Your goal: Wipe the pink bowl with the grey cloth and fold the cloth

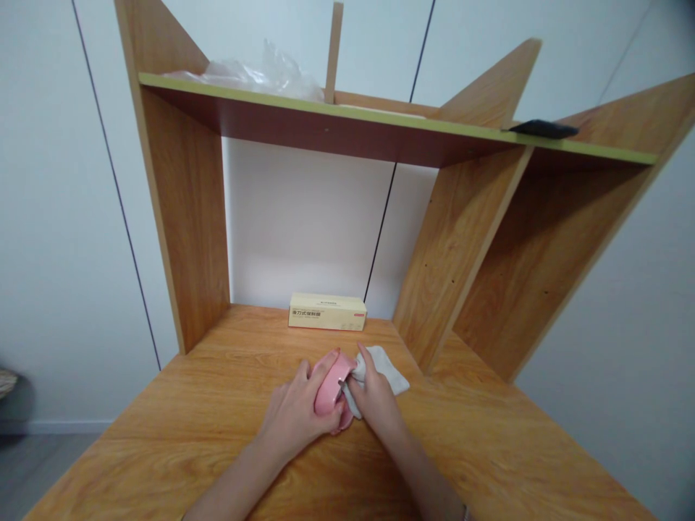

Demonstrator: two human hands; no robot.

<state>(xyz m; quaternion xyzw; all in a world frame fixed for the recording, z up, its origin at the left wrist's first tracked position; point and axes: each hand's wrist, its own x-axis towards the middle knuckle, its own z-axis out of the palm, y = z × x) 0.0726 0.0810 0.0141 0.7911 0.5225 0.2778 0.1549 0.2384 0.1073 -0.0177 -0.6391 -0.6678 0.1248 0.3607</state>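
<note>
My left hand (297, 407) is wrapped around a glossy pink hollow object (329, 392) with a curved shell, its opening turned toward the right. Its exact kind does not show; a small dark spot sits at its edge. In my right hand (378, 399) is a light grey-white cloth (389, 370), bunched between the fingers at that opening. Part of the cloth spreads out past the far side of the hand, and another fold hangs below the fingers. Both hands meet low over the wooden desk (217, 434).
Behind the hands, a long cream box (326, 314) with printed characters lies by the back wall. Wooden uprights (461, 253) stand left and right. Overhead, a shelf (380, 119) carries a clear plastic bag (255, 76) and a flat dark item (544, 129).
</note>
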